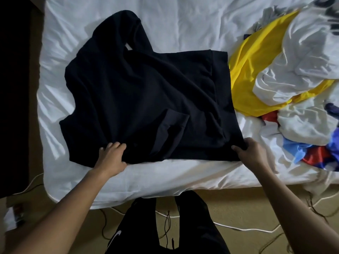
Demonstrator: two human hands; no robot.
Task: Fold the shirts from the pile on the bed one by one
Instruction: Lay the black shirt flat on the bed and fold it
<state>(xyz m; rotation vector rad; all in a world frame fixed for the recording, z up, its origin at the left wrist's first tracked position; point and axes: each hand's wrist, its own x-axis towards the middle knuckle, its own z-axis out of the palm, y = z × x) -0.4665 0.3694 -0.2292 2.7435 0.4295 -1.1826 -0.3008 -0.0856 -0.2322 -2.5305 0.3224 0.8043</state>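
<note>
white cable [244, 230] across tan floor [247, 204]; black trousers [192, 226]; dark furniture [12, 88] far left.

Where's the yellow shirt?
In the head view, the yellow shirt lies on the right side of the bed. It is just right of the black shirt and partly under a white shirt.
</note>
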